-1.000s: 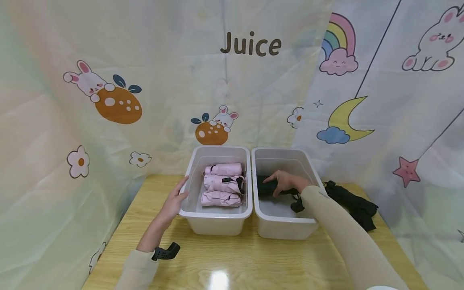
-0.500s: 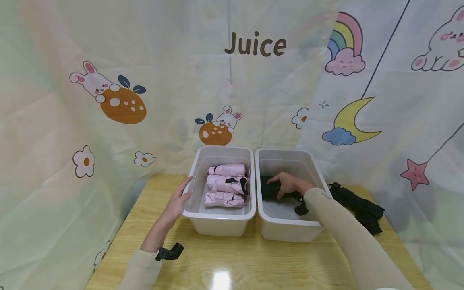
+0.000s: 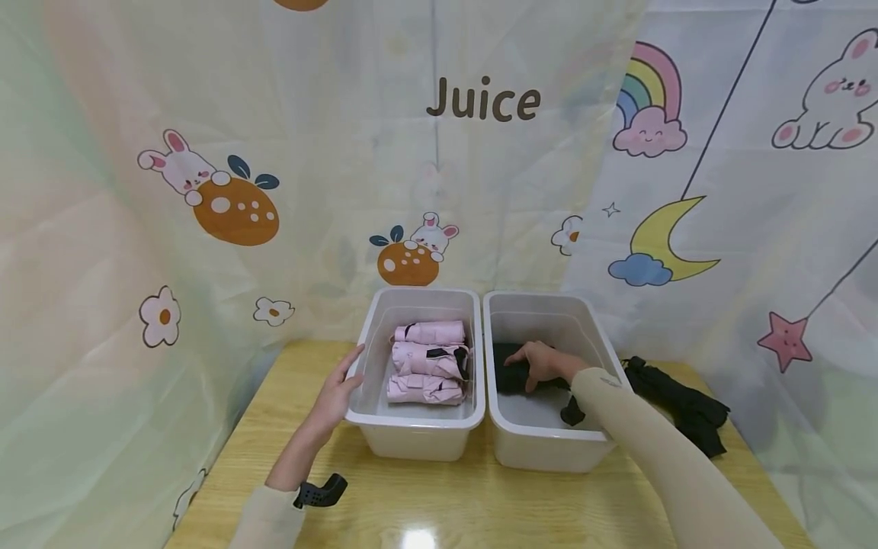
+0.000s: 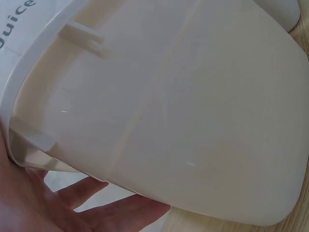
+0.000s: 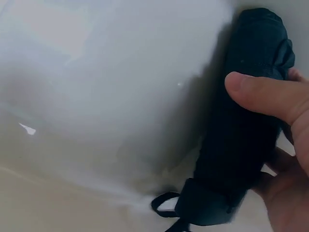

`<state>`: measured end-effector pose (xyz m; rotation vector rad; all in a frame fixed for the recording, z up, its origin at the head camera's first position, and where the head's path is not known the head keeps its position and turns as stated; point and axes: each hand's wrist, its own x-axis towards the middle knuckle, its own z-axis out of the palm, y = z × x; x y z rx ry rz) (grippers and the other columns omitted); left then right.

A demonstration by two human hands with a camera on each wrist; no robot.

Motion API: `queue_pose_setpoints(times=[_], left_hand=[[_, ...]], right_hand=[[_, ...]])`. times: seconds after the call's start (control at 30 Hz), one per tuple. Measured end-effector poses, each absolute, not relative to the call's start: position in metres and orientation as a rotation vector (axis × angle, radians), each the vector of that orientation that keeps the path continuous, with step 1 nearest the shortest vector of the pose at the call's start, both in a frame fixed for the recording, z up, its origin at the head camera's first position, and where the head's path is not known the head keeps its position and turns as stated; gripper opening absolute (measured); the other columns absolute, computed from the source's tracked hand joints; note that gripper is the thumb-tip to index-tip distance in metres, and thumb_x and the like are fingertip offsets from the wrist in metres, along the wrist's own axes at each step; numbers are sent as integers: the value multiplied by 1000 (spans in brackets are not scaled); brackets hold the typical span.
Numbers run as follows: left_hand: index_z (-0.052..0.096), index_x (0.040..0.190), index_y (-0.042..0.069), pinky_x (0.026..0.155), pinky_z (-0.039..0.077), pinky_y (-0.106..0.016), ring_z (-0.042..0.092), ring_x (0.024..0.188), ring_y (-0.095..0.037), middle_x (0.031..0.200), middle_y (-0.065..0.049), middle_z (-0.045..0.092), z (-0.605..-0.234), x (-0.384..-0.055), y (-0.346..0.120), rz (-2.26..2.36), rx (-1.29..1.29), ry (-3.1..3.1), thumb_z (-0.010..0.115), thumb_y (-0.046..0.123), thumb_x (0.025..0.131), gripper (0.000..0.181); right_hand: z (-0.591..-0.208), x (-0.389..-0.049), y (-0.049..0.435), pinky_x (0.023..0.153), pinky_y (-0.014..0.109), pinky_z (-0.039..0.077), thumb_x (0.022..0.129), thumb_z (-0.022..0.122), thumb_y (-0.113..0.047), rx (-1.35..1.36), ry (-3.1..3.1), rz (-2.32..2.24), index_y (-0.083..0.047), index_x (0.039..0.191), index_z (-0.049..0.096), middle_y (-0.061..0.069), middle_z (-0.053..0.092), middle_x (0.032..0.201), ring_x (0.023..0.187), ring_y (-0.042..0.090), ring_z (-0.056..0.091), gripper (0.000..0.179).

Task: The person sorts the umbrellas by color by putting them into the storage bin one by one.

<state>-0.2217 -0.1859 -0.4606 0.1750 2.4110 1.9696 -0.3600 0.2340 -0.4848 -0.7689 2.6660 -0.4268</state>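
My right hand (image 3: 544,364) reaches into the right bin (image 3: 542,435) and grips a black folded umbrella (image 3: 513,372) lying along its far part. In the right wrist view, the thumb lies across the folded umbrella (image 5: 241,130) and fingers show on its other side; a strap loop hangs from one end. My left hand (image 3: 332,390) holds the left rim of the left bin (image 3: 411,441), thumb over the rim. In the left wrist view, fingers (image 4: 130,210) lie along the bin's outer wall (image 4: 193,116). Three pink folded umbrellas (image 3: 428,360) lie side by side in the left bin.
On the wooden table (image 3: 384,503), right of the bins, lies more black folded fabric (image 3: 679,404), like folded umbrellas. The bins stand close together. A printed curtain (image 3: 329,191) hangs behind and on both sides.
The head view has shifted slightly. Both hands keep their places, the left on the left bin's rim and the right on the black umbrella.
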Motion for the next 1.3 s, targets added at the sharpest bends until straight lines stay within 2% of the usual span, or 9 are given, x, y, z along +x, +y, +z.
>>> queue_pose_setpoints(times=[0.2,0.4,0.53,0.7,0.93,1.1,1.3], left_hand=[[28,154,13,109,22,-57,20,141,-39,159,-17,16,-460,-221,-185,1977,175,2414,39,9,103,52],[26,155,13,108,23,-56,20,141,-39,159,-17,14,-460,-220,-186,1985,166,2399,38,9,104,53],[26,154,14,109,22,-56,20,141,-40,159,-18,14,-459,-222,-188,1990,155,2414,39,10,103,53],[28,154,14,107,24,-58,22,140,-40,159,-17,16,-460,-220,-186,1983,151,2404,40,10,103,53],[27,155,17,108,23,-57,22,140,-38,159,-16,15,-459,-220,-186,1986,142,2396,39,13,103,53],[24,155,18,109,22,-58,19,141,-37,160,-14,12,-457,-221,-188,1957,153,2403,37,14,104,53],[23,156,18,109,20,-58,17,142,-36,161,-12,10,-459,-220,-186,1938,160,2386,37,15,105,53]], right_hand=[[-482,-358,233,95,42,45,60,90,0,-741,2658,-419,-16,121,71,10,63,124,119,33,51,66],[-487,-361,231,93,40,47,57,93,-7,-813,2710,-359,-16,120,71,6,67,118,113,28,56,68],[-483,-365,228,90,40,48,61,92,-7,-778,2707,-390,-16,122,69,10,64,122,114,30,55,66],[-474,-359,224,98,45,43,69,87,-8,-654,2591,-417,-13,127,66,14,57,131,123,34,48,62],[-417,-362,228,103,46,38,85,75,-13,-700,2460,-566,3,136,53,18,53,137,129,36,45,57],[-366,-355,254,100,47,42,96,62,-26,-661,2460,-694,-2,141,48,18,49,141,126,32,49,53],[-329,-326,312,93,50,46,97,60,-35,-592,2566,-941,-8,140,51,15,55,135,115,32,56,52]])
